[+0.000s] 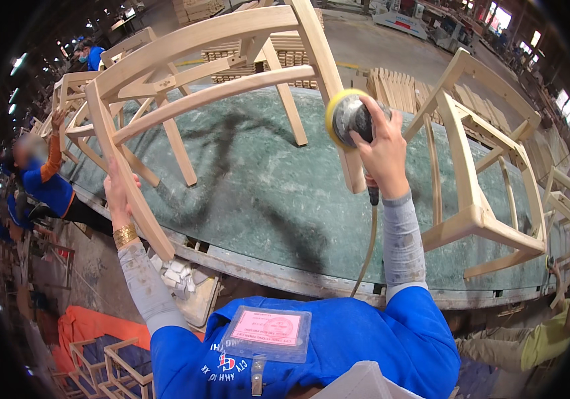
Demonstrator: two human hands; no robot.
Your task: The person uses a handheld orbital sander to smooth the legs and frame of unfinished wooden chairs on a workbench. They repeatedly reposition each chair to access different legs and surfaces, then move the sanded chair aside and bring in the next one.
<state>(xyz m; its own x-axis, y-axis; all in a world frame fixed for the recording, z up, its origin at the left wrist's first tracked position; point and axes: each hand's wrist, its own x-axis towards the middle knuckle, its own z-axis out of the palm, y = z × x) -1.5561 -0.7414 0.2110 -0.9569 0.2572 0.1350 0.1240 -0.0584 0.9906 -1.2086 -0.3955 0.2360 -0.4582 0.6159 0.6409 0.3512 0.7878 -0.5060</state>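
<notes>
My left hand [117,193] is closed around a slanted leg of an unfinished wooden chair frame [212,80], fingers wrapped over the pale rail. My right hand [383,149] grips a round orbital sander [346,118] from above, palm over its dark body, its yellow-edged pad pressed against another leg of the same frame. An air hose [367,253] hangs from the sander down past my right forearm.

The chair frame lies tipped on a green-topped workbench [265,199], its legs and curved rails rising toward me. I judge the frame stiff but fairly light, bare wood that would mark easily and could rock on its few contact points, so holding a leg near a joint looks steadiest. The sander seems compact and heavy for its size, best held over the top as now.

A 2nd chair frame [477,173] stands on the bench to my right, apart from mine. At far left, a person in a blue top [42,183] reaches toward other frames.
</notes>
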